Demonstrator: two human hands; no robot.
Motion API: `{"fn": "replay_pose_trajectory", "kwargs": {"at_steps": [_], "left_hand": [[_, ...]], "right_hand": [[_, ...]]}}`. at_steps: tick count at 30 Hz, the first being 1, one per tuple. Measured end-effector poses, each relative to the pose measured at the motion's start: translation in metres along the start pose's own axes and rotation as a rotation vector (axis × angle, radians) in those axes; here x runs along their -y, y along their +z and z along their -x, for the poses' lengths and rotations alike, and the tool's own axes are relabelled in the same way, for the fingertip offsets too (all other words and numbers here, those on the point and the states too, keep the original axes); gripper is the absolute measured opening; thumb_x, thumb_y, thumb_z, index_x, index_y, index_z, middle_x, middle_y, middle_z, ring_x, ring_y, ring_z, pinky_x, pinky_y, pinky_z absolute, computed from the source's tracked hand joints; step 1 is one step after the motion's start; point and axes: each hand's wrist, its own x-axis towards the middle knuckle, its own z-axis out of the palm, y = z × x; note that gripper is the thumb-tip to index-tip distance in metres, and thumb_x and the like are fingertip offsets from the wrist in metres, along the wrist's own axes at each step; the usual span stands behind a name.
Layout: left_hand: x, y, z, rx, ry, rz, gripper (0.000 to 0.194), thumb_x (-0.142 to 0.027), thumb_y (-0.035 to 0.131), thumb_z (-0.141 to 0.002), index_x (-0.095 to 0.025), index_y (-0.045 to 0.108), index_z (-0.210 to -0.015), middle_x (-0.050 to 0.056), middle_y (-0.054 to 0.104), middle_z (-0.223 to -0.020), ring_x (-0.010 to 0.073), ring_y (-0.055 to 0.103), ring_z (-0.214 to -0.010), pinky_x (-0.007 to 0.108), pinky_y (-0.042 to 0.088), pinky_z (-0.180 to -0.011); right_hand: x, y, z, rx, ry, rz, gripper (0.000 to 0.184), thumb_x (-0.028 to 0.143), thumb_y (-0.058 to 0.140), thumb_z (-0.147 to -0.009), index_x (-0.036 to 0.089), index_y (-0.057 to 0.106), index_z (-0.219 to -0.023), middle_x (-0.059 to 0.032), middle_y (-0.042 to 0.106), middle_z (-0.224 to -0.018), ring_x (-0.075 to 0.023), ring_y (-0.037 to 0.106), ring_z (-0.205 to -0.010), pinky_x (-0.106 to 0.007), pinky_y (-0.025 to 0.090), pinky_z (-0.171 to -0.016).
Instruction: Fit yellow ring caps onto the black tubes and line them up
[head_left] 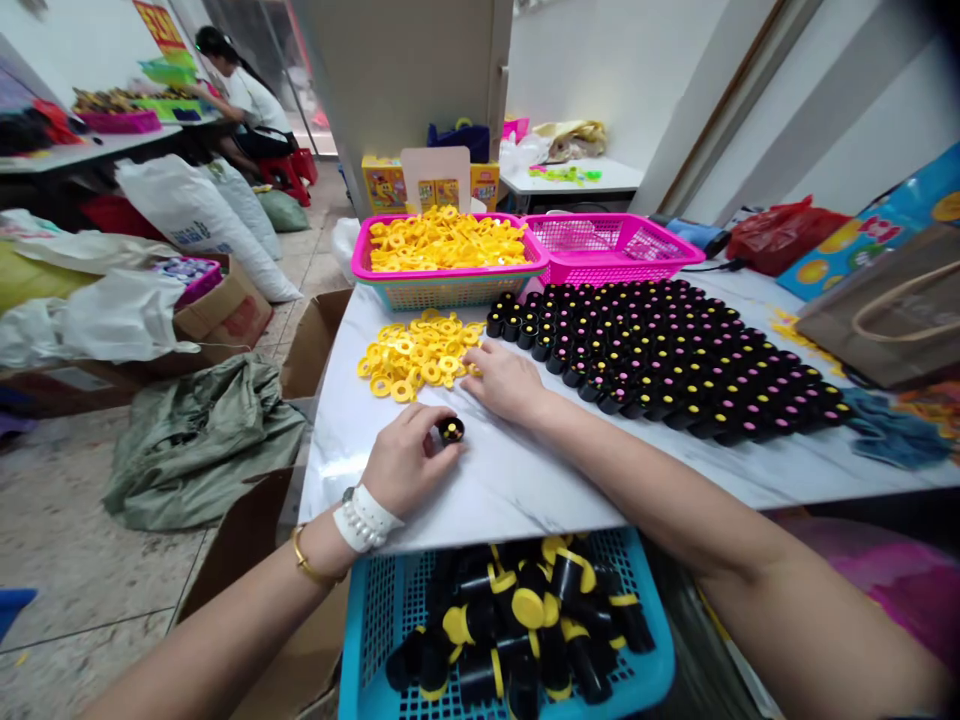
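On the white marbled table, my left hand closes its thumb and fingers around a small black cylinder with a yellow dot in its top. My right hand reaches to the right edge of a loose pile of yellow plastic rings. A yellow piece shows between its thumb and fingertips, partly covered by them. To the right of that hand stand many black cylinders in close rows, with yellow or pink dots in their tops.
A pink basket heaped with yellow rings stands at the back, beside another pink basket. Below the table's front edge, a blue basket holds black cylinders with yellow caps. A paper bag stands right. Another person sits far left.
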Motion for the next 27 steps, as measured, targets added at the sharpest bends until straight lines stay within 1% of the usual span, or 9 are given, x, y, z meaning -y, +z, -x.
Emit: {"fn": "replay_pose_trajectory", "kwargs": {"at_steps": [2, 4, 8, 13, 15, 18, 21, 24, 27], "left_hand": [[-0.002, 0.005, 0.002, 0.013, -0.001, 0.042, 0.027, -0.025, 0.068, -0.078, -0.018, 0.062, -0.104, 0.002, 0.061, -0.087, 0.0122, 0.054, -0.065, 0.029, 0.048, -0.067], [-0.003, 0.006, 0.002, 0.041, 0.011, 0.074, 0.028, -0.025, 0.069, -0.078, -0.018, 0.063, -0.104, 0.003, 0.061, -0.088, 0.0128, 0.055, -0.067, 0.028, 0.048, -0.067], [-0.001, 0.005, 0.002, 0.085, 0.02, 0.083, 0.029, -0.026, 0.069, -0.077, -0.018, 0.064, -0.104, 0.004, 0.062, -0.088, 0.0145, 0.057, -0.071, 0.028, 0.047, -0.065], [-0.002, 0.004, 0.003, 0.086, 0.017, 0.053, 0.025, -0.032, 0.068, -0.079, -0.017, 0.064, -0.099, 0.004, 0.062, -0.086, 0.0151, 0.056, -0.071, 0.027, 0.046, -0.064], [-0.004, 0.004, 0.004, 0.096, 0.025, 0.044, 0.024, -0.031, 0.067, -0.08, -0.017, 0.064, -0.1, 0.005, 0.062, -0.087, 0.0154, 0.056, -0.072, 0.028, 0.046, -0.065], [-0.005, 0.006, 0.004, 0.11, 0.029, 0.022, 0.027, -0.031, 0.066, -0.08, -0.017, 0.063, -0.103, 0.005, 0.063, -0.09, 0.0159, 0.057, -0.074, 0.028, 0.046, -0.067], [-0.006, 0.009, 0.001, 0.117, 0.028, 0.001, 0.029, -0.033, 0.066, -0.08, -0.017, 0.063, -0.104, 0.005, 0.063, -0.091, 0.0159, 0.057, -0.074, 0.028, 0.046, -0.067], [-0.006, 0.01, -0.001, 0.116, 0.042, -0.008, 0.029, -0.033, 0.066, -0.081, -0.017, 0.063, -0.104, 0.005, 0.063, -0.091, 0.0157, 0.057, -0.074, 0.028, 0.046, -0.067], [-0.007, 0.009, 0.001, 0.117, 0.058, -0.004, 0.029, -0.032, 0.065, -0.082, -0.016, 0.063, -0.106, 0.006, 0.062, -0.091, 0.0164, 0.057, -0.076, 0.029, 0.047, -0.069]], "right_hand": [[0.005, 0.0, 0.005, 0.025, 0.002, 0.097, 0.025, 0.028, 0.05, -0.09, 0.019, 0.067, -0.107, -0.0111, 0.066, -0.107, -0.0251, 0.063, -0.09, -0.033, 0.046, -0.073], [0.005, -0.002, 0.015, 0.041, -0.024, 0.101, 0.024, 0.023, 0.048, -0.09, 0.018, 0.065, -0.107, -0.0109, 0.068, -0.103, -0.0242, 0.063, -0.088, -0.033, 0.046, -0.074], [-0.01, -0.013, 0.039, -0.035, -0.082, 0.009, 0.03, 0.029, 0.053, -0.09, 0.019, 0.062, -0.116, -0.0084, 0.067, -0.112, -0.0225, 0.062, -0.094, -0.033, 0.047, -0.079], [-0.027, -0.02, 0.069, 0.028, -0.327, 0.077, 0.028, 0.025, 0.051, -0.093, 0.02, 0.068, -0.115, -0.0082, 0.066, -0.119, -0.0262, 0.056, -0.104, -0.04, 0.048, -0.09], [-0.029, -0.02, 0.085, 0.011, -0.317, 0.11, 0.034, 0.024, 0.051, -0.092, 0.014, 0.063, -0.122, -0.0129, 0.064, -0.121, -0.0288, 0.054, -0.105, -0.043, 0.049, -0.09], [-0.027, -0.022, 0.108, -0.109, -0.229, 0.08, 0.042, 0.022, 0.049, -0.092, 0.008, 0.055, -0.131, -0.0183, 0.061, -0.122, -0.0301, 0.054, -0.11, -0.045, 0.05, -0.092], [-0.016, -0.03, 0.126, -0.217, -0.197, -0.024, 0.036, 0.018, 0.043, -0.095, 0.013, 0.059, -0.127, -0.0151, 0.063, -0.117, -0.0261, 0.057, -0.108, -0.041, 0.05, -0.093], [0.003, -0.036, 0.138, -0.153, -0.175, -0.064, 0.035, 0.033, 0.049, -0.095, 0.014, 0.062, -0.122, -0.0135, 0.065, -0.107, -0.026, 0.059, -0.099, -0.039, 0.052, -0.087], [0.018, -0.034, 0.15, -0.006, -0.21, 0.008, 0.053, 0.05, 0.057, -0.089, 0.012, 0.06, -0.126, -0.0155, 0.064, -0.11, -0.0299, 0.056, -0.097, -0.043, 0.052, -0.083]]}}
